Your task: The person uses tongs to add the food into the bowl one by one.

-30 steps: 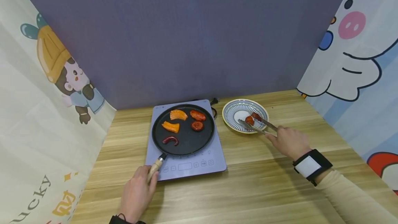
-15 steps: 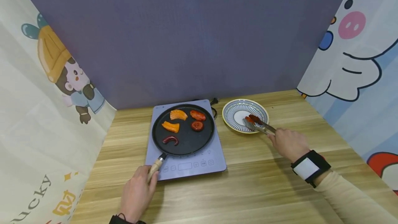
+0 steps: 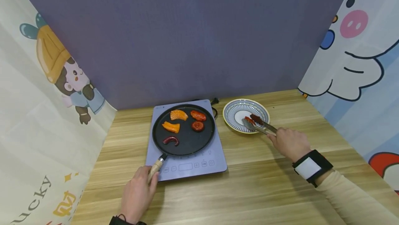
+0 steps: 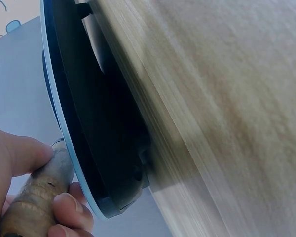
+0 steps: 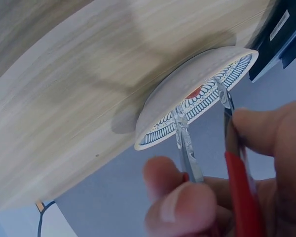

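My left hand (image 3: 137, 192) grips the wooden handle (image 3: 156, 167) of a black frying pan (image 3: 187, 145), which sits on a pale purple induction cooker. In the left wrist view, the thumb and fingers wrap the handle (image 4: 37, 197). My right hand (image 3: 290, 143) holds metal tongs (image 3: 265, 127) with red grips (image 5: 242, 197). The tong tips are inside a patterned plate (image 3: 232, 115), one on either side of a reddish piece of food (image 3: 249, 120); whether both tips press it I cannot tell. A darker brown-red patch (image 3: 257, 119) shows at the far tip.
In the pan lie two orange fish-like slices (image 3: 179, 115), a red sausage-like piece (image 3: 198, 115), a round red-brown piece (image 3: 197, 126) and a curled dark-red piece (image 3: 171, 140). The cooker (image 3: 187, 174) has a black plug (image 3: 215, 101) behind it. A grey-purple panel (image 3: 199, 44) closes off the back.
The tong tips have drawn closer together and shifted slightly right in the plate, and the reddish food between them has turned or shifted. The left hand and pan stay still.
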`<state>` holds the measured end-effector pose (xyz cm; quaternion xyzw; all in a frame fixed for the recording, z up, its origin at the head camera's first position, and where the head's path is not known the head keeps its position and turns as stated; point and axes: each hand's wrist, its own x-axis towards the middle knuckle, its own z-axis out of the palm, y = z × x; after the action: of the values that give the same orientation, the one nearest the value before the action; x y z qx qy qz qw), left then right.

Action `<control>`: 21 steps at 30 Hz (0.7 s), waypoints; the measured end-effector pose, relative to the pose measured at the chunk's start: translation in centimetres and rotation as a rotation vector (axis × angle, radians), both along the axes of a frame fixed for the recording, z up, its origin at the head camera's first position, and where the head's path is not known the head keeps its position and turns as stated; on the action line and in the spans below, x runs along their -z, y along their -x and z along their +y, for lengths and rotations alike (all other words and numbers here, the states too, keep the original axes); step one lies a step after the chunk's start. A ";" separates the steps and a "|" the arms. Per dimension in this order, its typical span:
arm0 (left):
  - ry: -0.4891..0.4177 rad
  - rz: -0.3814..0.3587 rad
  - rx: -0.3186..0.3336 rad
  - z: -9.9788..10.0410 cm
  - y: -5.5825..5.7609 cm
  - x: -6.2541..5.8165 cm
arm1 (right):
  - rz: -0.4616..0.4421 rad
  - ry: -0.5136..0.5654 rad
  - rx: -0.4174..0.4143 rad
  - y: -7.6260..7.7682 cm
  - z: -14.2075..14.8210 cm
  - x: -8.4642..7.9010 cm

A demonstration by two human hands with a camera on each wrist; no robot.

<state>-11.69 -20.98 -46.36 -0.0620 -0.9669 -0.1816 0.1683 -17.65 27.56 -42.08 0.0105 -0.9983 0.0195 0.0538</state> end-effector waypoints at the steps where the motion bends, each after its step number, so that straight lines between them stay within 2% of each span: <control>1: -0.001 -0.001 0.000 0.0 0.0 0.0 | 0.007 -0.004 -0.003 0.0 0.0 0.0; 9: -0.003 -0.003 -0.003 0.0 0.0 -0.1 | 0.060 -0.001 -0.046 0.1 0.2 0.2; 18: 0.001 0.007 -0.005 0.1 -0.1 -0.2 | 0.115 0.014 -0.103 1.7 0.9 0.9; 21: 0.001 0.003 -0.004 0.1 -0.1 -0.2 | 0.109 0.013 -0.093 2.0 0.9 1.1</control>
<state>-11.59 -20.88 -46.17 -0.0603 -0.9669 -0.1806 0.1701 -19.69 28.45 -43.23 0.0576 -0.9922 0.0278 0.1073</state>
